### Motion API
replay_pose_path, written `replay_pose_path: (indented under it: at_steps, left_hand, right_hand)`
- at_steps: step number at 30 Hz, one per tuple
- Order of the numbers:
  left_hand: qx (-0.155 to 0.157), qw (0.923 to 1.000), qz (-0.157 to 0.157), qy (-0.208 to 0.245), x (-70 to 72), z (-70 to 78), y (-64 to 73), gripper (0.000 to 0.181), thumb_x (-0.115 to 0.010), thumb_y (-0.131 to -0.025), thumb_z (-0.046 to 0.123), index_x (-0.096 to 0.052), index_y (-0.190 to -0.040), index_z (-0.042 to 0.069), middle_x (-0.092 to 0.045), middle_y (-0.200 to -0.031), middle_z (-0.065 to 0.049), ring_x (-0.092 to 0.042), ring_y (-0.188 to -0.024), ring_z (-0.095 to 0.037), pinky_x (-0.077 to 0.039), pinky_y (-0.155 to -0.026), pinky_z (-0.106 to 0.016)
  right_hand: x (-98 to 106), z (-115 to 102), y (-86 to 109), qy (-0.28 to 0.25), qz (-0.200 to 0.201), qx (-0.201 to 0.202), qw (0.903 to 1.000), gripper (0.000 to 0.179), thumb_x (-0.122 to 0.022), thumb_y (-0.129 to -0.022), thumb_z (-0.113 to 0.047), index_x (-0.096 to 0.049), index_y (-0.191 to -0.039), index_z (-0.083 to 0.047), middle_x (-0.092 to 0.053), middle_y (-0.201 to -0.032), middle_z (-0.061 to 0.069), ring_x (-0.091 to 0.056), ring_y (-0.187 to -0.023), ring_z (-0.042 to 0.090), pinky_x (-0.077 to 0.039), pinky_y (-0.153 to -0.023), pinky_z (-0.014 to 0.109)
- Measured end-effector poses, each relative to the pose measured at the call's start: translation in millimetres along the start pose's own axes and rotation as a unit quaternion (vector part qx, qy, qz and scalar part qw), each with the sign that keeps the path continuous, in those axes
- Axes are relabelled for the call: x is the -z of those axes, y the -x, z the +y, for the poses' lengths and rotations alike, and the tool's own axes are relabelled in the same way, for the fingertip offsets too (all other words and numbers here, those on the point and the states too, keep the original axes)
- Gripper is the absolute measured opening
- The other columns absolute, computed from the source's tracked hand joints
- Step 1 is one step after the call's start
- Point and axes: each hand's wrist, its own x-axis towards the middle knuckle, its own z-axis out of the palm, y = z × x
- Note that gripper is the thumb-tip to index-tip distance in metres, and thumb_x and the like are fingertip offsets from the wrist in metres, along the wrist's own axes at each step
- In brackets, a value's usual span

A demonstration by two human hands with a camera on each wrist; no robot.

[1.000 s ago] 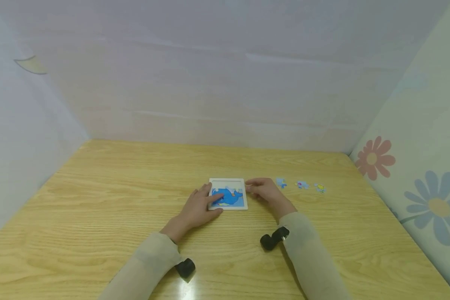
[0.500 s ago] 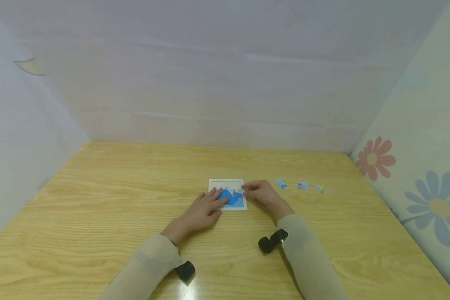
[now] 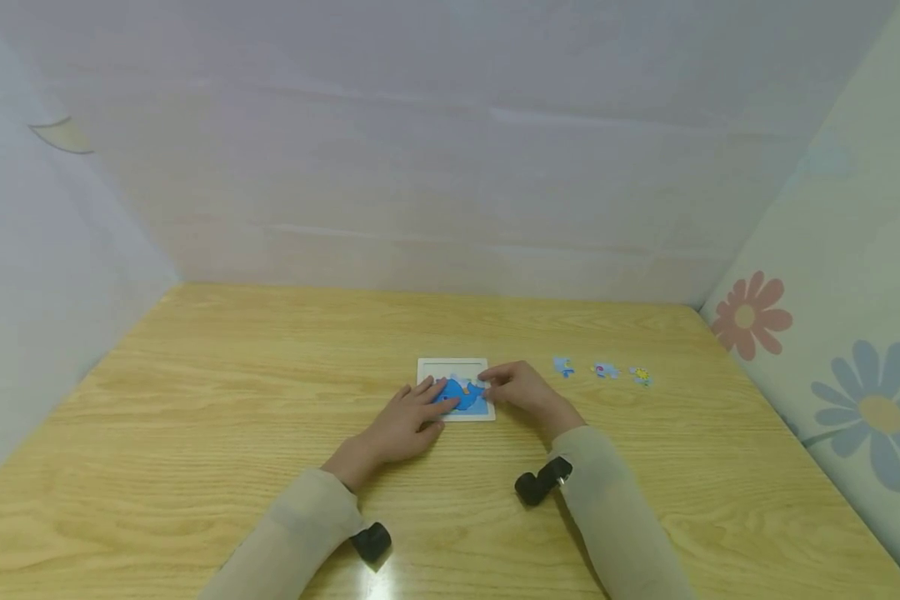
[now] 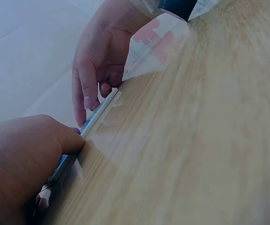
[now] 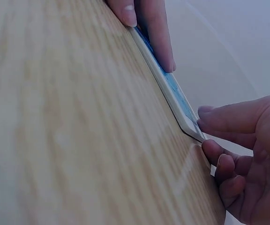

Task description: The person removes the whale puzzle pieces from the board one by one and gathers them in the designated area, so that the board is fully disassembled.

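Note:
A white-rimmed jigsaw tray [image 3: 453,362] with a blue whale picture lies on the table; a pale strip runs along its back. My left hand [image 3: 401,422] rests on the tray's left side, fingers spread over the whale, its thumb at the front edge. At the right rim is my right hand [image 3: 527,392], index finger and thumb reaching down onto the picture near the whale's tail. In the right wrist view its other fingers [image 5: 231,187] curl loosely beside the tray's corner. The left hand covers the whale's front part.
Three loose jigsaw pieces lie in a row right of the tray: a blue one [image 3: 563,367], one with a pink spot [image 3: 604,369] and one with a yellow sun [image 3: 641,376]. Cloth walls [image 3: 450,192] enclose the wooden table [image 3: 270,350].
My right hand has shifted left from beside the rim, its fingertips now over the tray's right side. The left hand's fingers have slid slightly right across the whale. The loose pieces stay put.

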Motion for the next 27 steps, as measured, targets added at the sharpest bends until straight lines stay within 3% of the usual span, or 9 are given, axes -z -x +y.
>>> replay_pose_path:
  at_steps: [15, 27]
  left_hand:
    - [0.019, 0.9997, -0.01, -0.007, 0.3, 1.4, -1.4, 0.042, -0.043, -0.089, 0.024, -0.041, -0.13, 0.016, -0.026, -0.138, -0.011, -0.016, -0.126, -0.028, -0.013, -0.096, -0.051]
    - [0.019, 0.9998, -0.011, -0.003, -0.9, 0.9, -1.9, 0.042, -0.043, -0.088, 0.024, -0.042, -0.13, 0.015, -0.026, -0.138, -0.011, -0.016, -0.126, -0.029, -0.013, -0.096, -0.051]
  right_hand:
    - [0.0, -1.5, -3.0, 0.014, 0.021, -0.017, 0.9995, 0.021, -0.063, -0.076, -0.006, -0.065, -0.097, -0.004, -0.055, -0.081, 0.005, -0.047, -0.07, 0.018, -0.041, -0.061, 0.026]
    - [-0.9, 3.1, -3.5, -0.033, 0.045, 0.003, 0.9984, 0.016, -0.059, -0.079, -0.004, -0.065, -0.094, -0.001, -0.06, -0.086, 0.005, -0.048, -0.065, 0.015, -0.041, -0.056, 0.025]
